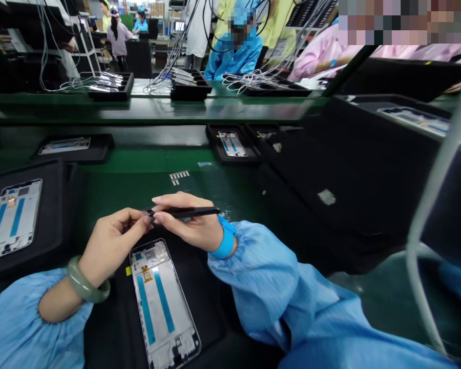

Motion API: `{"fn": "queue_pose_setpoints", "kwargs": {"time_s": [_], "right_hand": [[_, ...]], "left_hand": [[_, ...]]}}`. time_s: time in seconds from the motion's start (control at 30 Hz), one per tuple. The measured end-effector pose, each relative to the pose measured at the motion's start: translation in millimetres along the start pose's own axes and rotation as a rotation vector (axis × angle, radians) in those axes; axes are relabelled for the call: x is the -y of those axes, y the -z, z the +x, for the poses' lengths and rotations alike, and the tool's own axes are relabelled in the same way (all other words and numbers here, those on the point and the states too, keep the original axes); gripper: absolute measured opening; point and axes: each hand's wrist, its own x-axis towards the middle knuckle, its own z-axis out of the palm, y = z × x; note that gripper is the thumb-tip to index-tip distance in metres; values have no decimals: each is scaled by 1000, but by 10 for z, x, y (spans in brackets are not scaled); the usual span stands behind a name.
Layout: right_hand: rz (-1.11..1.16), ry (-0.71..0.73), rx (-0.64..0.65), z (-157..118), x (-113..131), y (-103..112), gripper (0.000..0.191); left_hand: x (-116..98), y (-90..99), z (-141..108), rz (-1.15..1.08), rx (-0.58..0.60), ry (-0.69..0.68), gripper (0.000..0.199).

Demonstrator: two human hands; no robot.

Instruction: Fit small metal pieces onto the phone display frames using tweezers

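Observation:
My right hand [190, 220] is closed round black tweezers [194, 211], their tip pointing left toward my other hand. The thumb and fingers of my left hand [113, 238] pinch together at that tip; whatever is between them is too small to make out. Just below both hands lies a phone frame [165, 312] with two blue strips, an orange flex piece and a yellow tab. It rests on a black tray [211, 312]. Beyond my hands, several small pale stickers [179, 176] sit in two rows on the green mat.
Trays with phone frames stand at left [54, 215], far left [100, 148] and at the back [215, 148]. Black cloth [353, 179] covers the right side, with a pale cable [426, 215] hanging before it. Co-workers sit beyond the green shelf [176, 110].

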Motion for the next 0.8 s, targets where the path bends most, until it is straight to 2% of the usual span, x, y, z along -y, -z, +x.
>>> {"fn": "queue_pose_setpoints", "kwargs": {"time_s": [0.17,0.3,0.4,0.5,0.6,0.67,0.73,0.8], "right_hand": [[85,-59,-37,1,-33,-24,25],[205,-165,3,-5,-58,-75,27],[209,-202,44,-10,-58,-119,27],[227,-234,84,-17,-21,-130,24],[344,-376,47,-32,15,-105,22],[449,-524,10,-58,-1,-91,24],[530,-664,10,-100,-55,-104,27],[561,-763,28,-149,-128,-149,29]], "left_hand": [[40,59,-46,60,1,28,27],[94,72,-74,61,32,45,27],[115,76,-79,40,75,35,26],[129,118,-103,58,179,44,27],[207,183,-198,161,297,70,31],[308,207,-306,320,243,11,35],[423,202,-428,505,163,-134,37],[524,176,-533,637,154,-294,35]]}}
